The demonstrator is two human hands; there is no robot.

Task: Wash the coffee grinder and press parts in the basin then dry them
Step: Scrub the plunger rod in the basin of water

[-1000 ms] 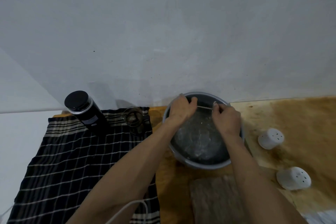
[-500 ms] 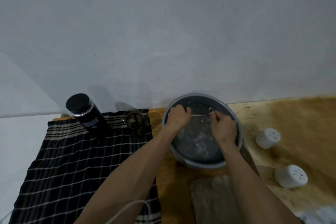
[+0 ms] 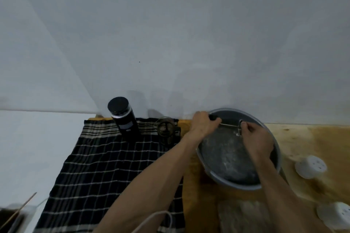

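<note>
A grey round basin with soapy water stands on the wooden counter against the wall. Over its far side I hold a press plunger, a thin metal rod with a filter disc at one end. My left hand grips the dark knob end at the basin's far left rim. My right hand pinches the filter disc end. A black cylindrical coffee grinder and a glass press beaker stand on the dark checked cloth to the left.
Two white perforated cups lie on the stained wooden counter at the right. A grey-brown rag lies in front of the basin. A white cable runs near my left arm. A thin stick shows at bottom left.
The camera view has swung left, so everything sits further right in frame. Both hands keep hold of the plunger, now raised to the basin's far rim.
</note>
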